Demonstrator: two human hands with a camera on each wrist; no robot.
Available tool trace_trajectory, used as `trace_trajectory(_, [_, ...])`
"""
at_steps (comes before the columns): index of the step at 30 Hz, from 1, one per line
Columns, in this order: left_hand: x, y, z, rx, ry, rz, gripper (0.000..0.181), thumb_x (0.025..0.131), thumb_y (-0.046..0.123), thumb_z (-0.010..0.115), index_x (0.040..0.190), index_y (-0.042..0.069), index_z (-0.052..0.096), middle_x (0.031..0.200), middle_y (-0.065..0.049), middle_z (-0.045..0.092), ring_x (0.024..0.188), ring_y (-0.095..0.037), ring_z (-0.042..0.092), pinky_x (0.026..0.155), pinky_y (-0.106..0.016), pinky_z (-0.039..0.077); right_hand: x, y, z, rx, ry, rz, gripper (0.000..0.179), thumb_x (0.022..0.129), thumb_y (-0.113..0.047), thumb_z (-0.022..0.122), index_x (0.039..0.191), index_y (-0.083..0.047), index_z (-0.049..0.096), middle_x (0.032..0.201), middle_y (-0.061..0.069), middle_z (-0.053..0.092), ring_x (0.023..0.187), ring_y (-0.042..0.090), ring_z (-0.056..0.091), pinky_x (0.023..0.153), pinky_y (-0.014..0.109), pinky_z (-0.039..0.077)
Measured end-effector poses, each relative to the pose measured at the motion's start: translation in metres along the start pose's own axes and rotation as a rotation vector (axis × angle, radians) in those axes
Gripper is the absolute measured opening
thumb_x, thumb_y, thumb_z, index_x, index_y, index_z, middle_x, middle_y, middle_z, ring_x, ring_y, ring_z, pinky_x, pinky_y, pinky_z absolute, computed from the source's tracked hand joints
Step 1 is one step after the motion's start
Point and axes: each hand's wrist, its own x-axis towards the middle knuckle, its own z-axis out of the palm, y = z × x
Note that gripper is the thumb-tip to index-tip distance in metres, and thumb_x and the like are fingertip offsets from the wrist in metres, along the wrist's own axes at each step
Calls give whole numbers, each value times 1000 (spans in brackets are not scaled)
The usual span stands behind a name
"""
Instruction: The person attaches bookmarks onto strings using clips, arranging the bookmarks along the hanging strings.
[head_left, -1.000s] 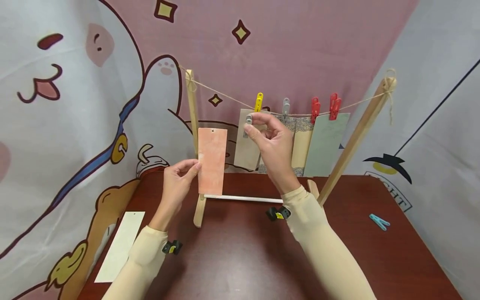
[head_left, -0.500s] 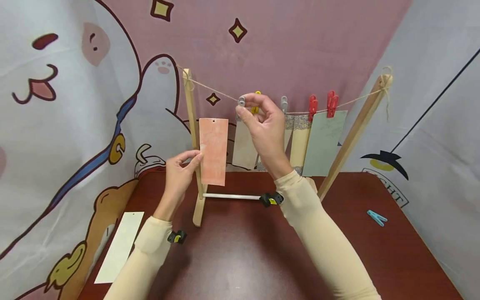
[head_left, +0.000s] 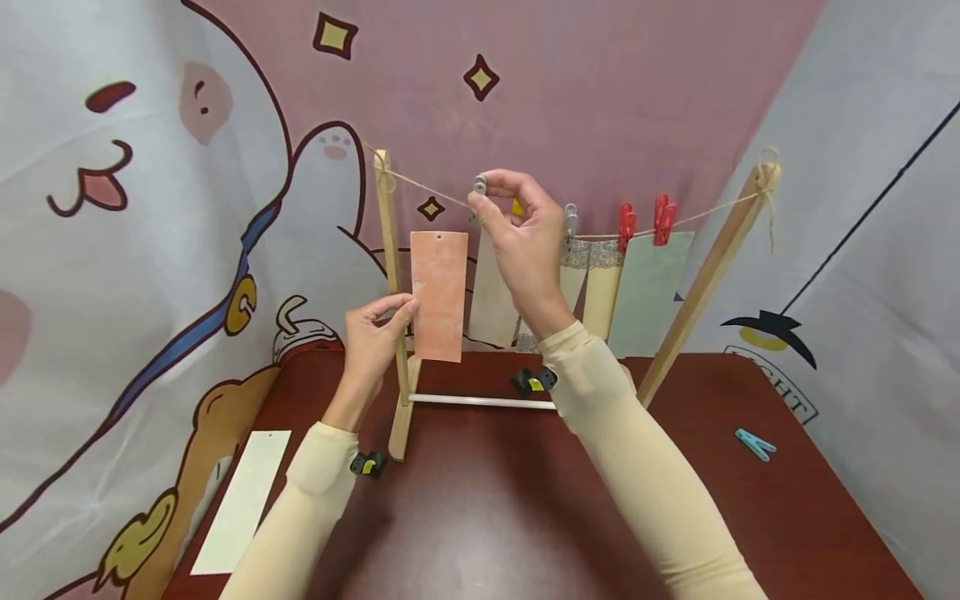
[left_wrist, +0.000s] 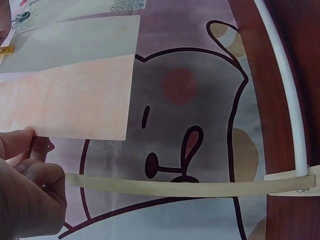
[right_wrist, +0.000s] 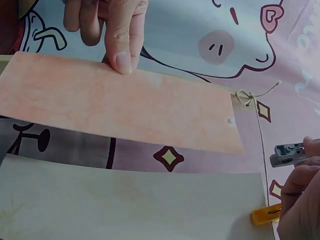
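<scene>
Between thumb and fingers, my left hand (head_left: 375, 337) pinches the left edge of an orange-pink paper bookmark (head_left: 439, 296), which hangs upright with a small hole at its top. My right hand (head_left: 525, 233) pinches a grey clothespin (head_left: 480, 185) at the height of the string (head_left: 431, 190). In the right wrist view the clothespin (right_wrist: 289, 154) is beside the string, just right of the bookmark's holed end. The bookmark is apart from the string. A pale card (head_left: 491, 292) hangs behind the right hand from a yellow clothespin (right_wrist: 266, 215), mostly hidden in the head view.
Wooden posts (head_left: 389, 275) (head_left: 708, 279) hold the string, with a white rod (head_left: 480, 401) low between them. Red clothespins (head_left: 663, 221) and a grey one hold patterned cards and a green card (head_left: 651, 292). On the table lie a white bookmark (head_left: 243, 500) and a blue clothespin (head_left: 755, 444).
My right hand has risen and moved slightly left with the grey clothespin, up to the string. The left hand has lifted the orange-pink bookmark and shifted it a little right.
</scene>
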Motion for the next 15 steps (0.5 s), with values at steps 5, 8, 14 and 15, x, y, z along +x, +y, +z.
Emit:
trace_trajectory(5, [5,-2,2,2,-6,4,21,100,11,83,110,-7,81,101,-9,80,86,-13,69,70,-23,54,7,-2,4,-30,22,20,16,94,-4,86,109,-4,81,100,8,77,85,19,69,70,25,53])
trace_trajectory(8, [6,-2,4,5,-15,0,22,100,12,83,111,-7,82,101,-9,80,87,-16,69,71,-23,53,12,-2,6,-46,33,28,15,93,-4,86,107,-5,82,98,8,78,85,18,70,75,27,57])
trace_trajectory(14, [11,-1,5,10,-14,12,21,100,12,83,111,-5,82,102,-10,80,83,-12,65,66,-21,48,16,-3,10,-103,20,12,15,94,-2,84,109,-1,81,97,8,78,86,15,69,73,26,52])
trace_trajectory(15, [11,0,6,7,-18,16,20,100,11,83,112,-5,82,102,-10,80,84,-12,66,67,-21,48,16,-3,11,-111,18,10,16,94,-2,84,110,0,81,97,9,77,85,14,69,71,26,51])
